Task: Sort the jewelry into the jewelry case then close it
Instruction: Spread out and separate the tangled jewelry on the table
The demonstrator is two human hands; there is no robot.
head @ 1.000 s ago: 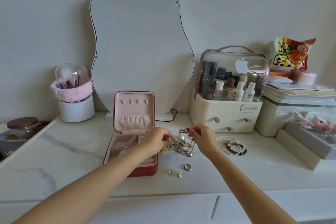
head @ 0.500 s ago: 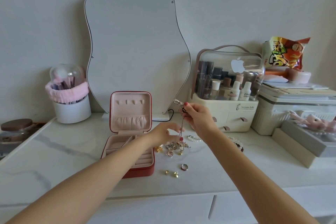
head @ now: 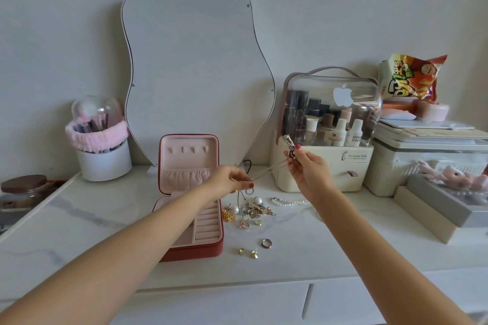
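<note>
A red jewelry case (head: 194, 250) with pink lining stands open on the white marble top, its lid upright. My right hand (head: 309, 169) pinches a silver pendant (head: 289, 146) of a necklace, lifted above the table. My left hand (head: 228, 182) pinches the necklace's chain (head: 266, 171) lower down; the chain's end hangs into a tangled jewelry pile (head: 250, 210) right of the case. A pearl bracelet (head: 290, 202) lies beside the pile. A ring (head: 266, 243) and two gold earrings (head: 248, 252) lie nearer the front edge.
A wavy mirror (head: 195, 68) leans on the wall behind the case. A white brush cup (head: 104, 158) stands at the left, a clear cosmetics organizer (head: 327, 129) at the right, with storage boxes (head: 427, 161) and a snack bag (head: 412, 76) beyond.
My right hand lifted the pendant from the pile up to the height of the organizer's drawers. My left hand rose off the pile and now pinches the chain, stretching it between both hands.
</note>
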